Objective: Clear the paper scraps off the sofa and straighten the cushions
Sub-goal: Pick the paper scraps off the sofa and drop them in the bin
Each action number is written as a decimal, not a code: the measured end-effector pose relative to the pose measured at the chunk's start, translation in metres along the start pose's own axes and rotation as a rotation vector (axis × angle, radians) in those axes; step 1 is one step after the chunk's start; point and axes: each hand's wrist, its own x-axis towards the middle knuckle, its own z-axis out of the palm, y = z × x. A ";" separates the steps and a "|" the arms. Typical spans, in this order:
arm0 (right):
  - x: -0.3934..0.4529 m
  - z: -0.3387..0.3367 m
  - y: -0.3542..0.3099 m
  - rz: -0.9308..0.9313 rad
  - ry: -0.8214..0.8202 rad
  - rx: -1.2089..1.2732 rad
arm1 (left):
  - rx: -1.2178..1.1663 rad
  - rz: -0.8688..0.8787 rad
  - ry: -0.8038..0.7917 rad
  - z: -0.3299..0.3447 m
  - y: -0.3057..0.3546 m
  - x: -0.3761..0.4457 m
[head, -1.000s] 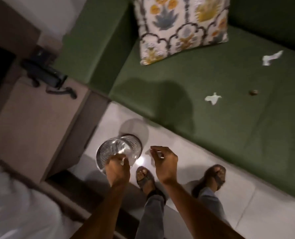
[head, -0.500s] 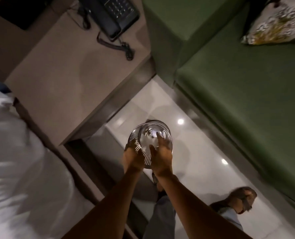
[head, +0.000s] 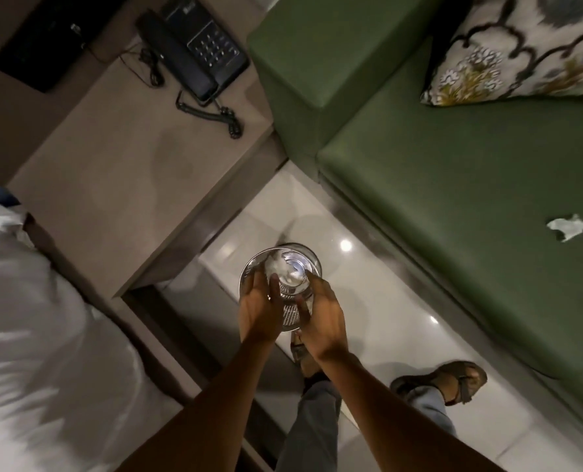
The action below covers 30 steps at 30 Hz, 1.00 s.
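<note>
A shiny metal waste bin (head: 312, 258) stands on the floor between the sofa and a side table. A crumpled white paper (head: 276, 267) lies inside it. My left hand (head: 259, 308) grips the bin's near rim, fingers curled over the edge. Just above the bin's mouth, my right hand (head: 320, 315) has its fingers apart and nothing in them. One white paper scrap (head: 569, 228) lies on the green sofa seat (head: 453, 199) at the right. A floral cushion (head: 528, 49) leans in the sofa's far corner, partly cut off by the frame.
A beige side table (head: 130, 165) carries a black telephone (head: 195, 49) with a coiled cord. A bed with white sheets (head: 28, 335) fills the left. The green sofa arm (head: 317, 63) borders the table. My sandalled feet (head: 453, 379) stand on the glossy tiled floor.
My right hand, which pinched a small white scrap beside the bin, has come over the bin's mouth and is now empty. My view has swung left, away from the sofa.
</note>
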 end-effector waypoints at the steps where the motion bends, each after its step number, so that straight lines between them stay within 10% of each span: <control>1: -0.001 -0.011 0.000 -0.022 0.019 -0.037 | 0.029 0.026 -0.002 0.001 0.008 -0.001; 30: -0.036 -0.469 0.217 0.177 0.515 0.062 | 0.347 0.536 -0.186 0.249 0.395 -0.138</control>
